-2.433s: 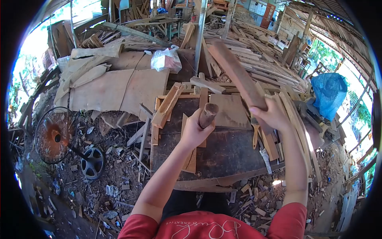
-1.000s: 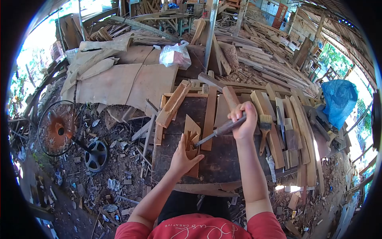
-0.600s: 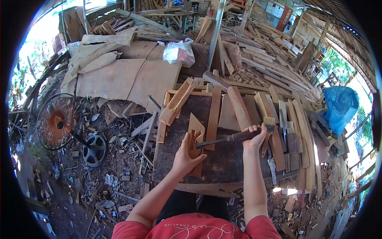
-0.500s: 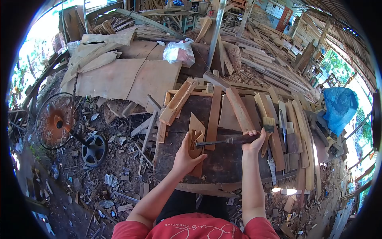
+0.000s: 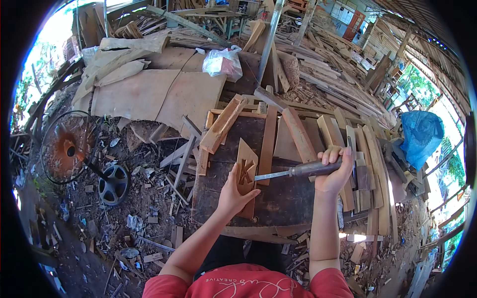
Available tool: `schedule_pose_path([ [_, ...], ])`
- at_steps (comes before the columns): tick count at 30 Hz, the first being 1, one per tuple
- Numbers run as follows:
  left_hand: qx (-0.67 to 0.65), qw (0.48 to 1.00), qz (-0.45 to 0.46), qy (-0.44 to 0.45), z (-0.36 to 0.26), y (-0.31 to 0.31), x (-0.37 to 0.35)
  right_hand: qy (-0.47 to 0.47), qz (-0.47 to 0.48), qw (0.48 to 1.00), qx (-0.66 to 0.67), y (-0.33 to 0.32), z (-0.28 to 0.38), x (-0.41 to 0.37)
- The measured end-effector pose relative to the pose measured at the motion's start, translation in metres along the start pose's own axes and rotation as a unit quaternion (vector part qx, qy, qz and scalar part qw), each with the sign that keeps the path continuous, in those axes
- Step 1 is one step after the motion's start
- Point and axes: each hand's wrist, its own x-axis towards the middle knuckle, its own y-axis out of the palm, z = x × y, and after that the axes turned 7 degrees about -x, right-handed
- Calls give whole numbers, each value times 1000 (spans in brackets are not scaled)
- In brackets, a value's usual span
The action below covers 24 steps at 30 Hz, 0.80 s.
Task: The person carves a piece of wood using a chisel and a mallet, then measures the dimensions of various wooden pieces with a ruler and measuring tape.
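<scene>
A pointed wooden piece (image 5: 247,151) with a K-shaped carved recess lies on the dark workbench (image 5: 278,208). My left hand (image 5: 232,194) is closed on its lower half, fingers along the left edge and thumb across the right side. My right hand (image 5: 334,171) grips the dark handle of a chisel (image 5: 303,170), wrapped round its end. The chisel's blade points left, its tip just right of the carved recess. A brush seen earlier near my right hand is hidden behind that hand now.
Several wooden strips (image 5: 375,169) line the bench's right side, and a wooden bar (image 5: 298,134) lies ahead of my right hand. A hollowed block (image 5: 223,124) rests at the back left. Beyond are a white plastic bag (image 5: 222,63), a blue bag (image 5: 422,134) and a fan (image 5: 72,149).
My right hand has moved right and slightly up, drawing the chisel back from the recess. The blade is tilted more and catches light. My left hand stays on the wooden piece.
</scene>
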Motion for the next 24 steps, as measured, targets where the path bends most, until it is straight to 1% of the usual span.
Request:
schedule_pose_path([
  [3,36,999,-9,10,4,2,-1,7,5,1000,-24,9,-5,-3],
  [5,65,998,-28,0,7,6,-3,34,-52,998,-20,14,-10,1],
  [6,64,998,-29,0,8,8,-4,57,-60,997,3,16,-8,1],
  [7,79,996,-39,6,9,10,-6,58,-59,997,3,17,-10,1],
  [9,94,994,-50,10,8,14,-7,48,-63,995,-66,19,-12,2],
  [11,115,992,-58,0,7,17,-9,52,-58,995,-68,19,-11,-1],
  [13,107,992,-61,5,11,20,-9,12,-27,988,-154,23,-10,-6],
  [14,101,993,-64,10,12,21,-9,13,-27,988,-154,25,-9,-8],
  [16,100,993,-65,7,11,22,-10,-25,-6,973,-230,30,-6,-13],
  [17,100,993,-66,5,10,23,-10,-25,-6,973,-230,34,-4,-16],
  [20,87,994,-65,1,10,24,-10,-63,25,949,-308,45,-4,-19],
  [21,88,994,-64,1,9,24,-10,-63,24,949,-308,46,-5,-19],
  [23,94,993,-72,1,9,25,-10,-126,73,900,-410,50,-7,-20],
  [24,94,993,-71,1,8,26,-10,-119,101,909,-385,58,-6,-22],
])
